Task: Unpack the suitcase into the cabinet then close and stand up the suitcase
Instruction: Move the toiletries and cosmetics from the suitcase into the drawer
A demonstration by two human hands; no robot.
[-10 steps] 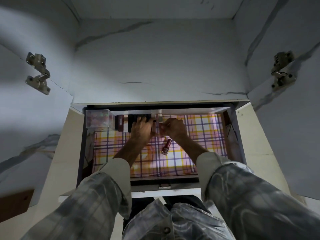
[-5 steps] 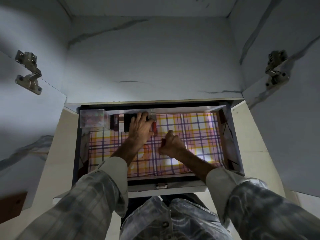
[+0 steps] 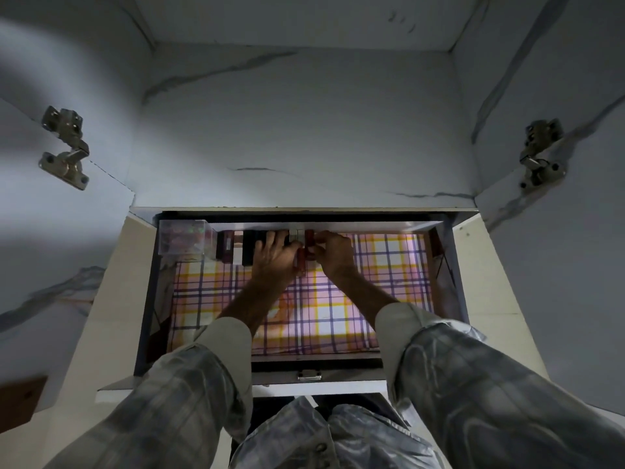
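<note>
My right hand pinches a small glossy red tube at the back of the cabinet's drawer, above its plaid liner; my left hand lies flat, steadying the boxy row beside the clear plastic box. A nudge could topple that slim upright row. The suitcase is out of view.

A single head-worn wide-angle camera is looking forward and steeply down from close above into the open plaid-lined cabinet drawer, with both forearms reaching away from the lens toward its far wall.
</note>
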